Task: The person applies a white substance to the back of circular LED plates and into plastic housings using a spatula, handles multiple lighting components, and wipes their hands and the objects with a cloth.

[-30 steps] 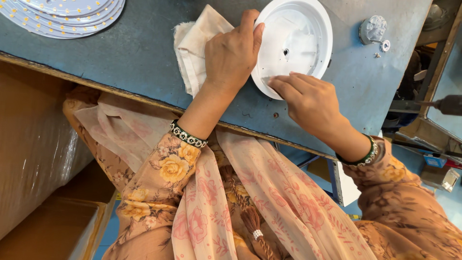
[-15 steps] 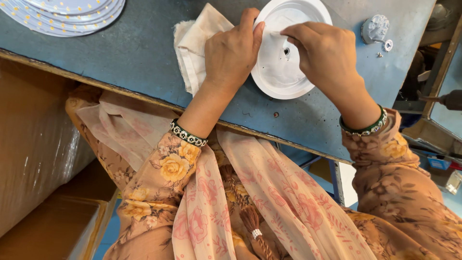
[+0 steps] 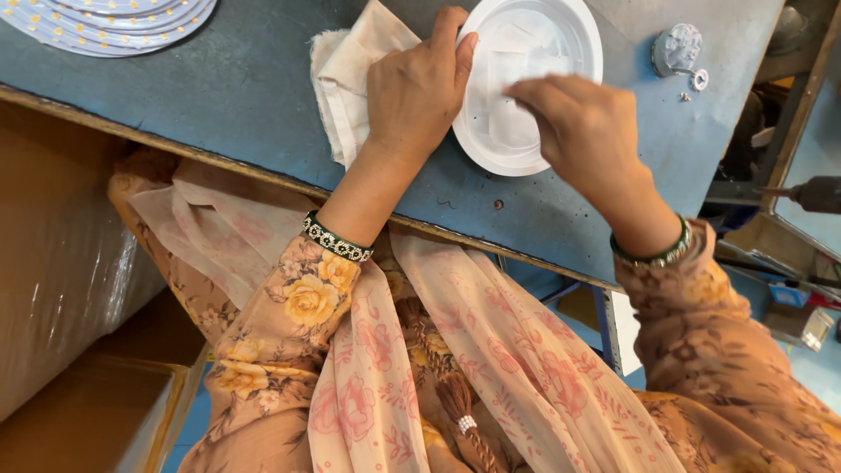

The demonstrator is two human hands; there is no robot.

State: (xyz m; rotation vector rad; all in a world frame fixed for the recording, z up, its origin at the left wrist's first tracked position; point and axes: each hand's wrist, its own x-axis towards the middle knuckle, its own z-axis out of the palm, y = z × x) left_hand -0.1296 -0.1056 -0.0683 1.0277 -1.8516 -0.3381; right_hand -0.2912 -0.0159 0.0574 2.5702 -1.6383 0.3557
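Note:
A white round shallow dish (image 3: 561,35) lies on the blue-grey table (image 3: 219,105), partly on a cream cloth (image 3: 346,70). My left hand (image 3: 419,92) rests over the cloth, its fingers clamped on the dish's left rim. My right hand (image 3: 583,131) hovers over the dish. Its fingers are bunched together and point into the middle, touching a pale, blurred patch inside. I see this hand only from the back, so whatever is under its fingertips is hidden.
A stack of round white boards with yellow dots (image 3: 114,22) sits at the table's far left. A small grey part (image 3: 676,45) and a white washer (image 3: 699,81) lie right of the dish. A power tool (image 3: 815,194) hangs beyond the table's right edge. Plastic-wrapped cardboard (image 3: 61,289) stands at lower left.
My right hand has moved from the dish's lower right rim up over its middle. My left hand has kept its hold on the left rim.

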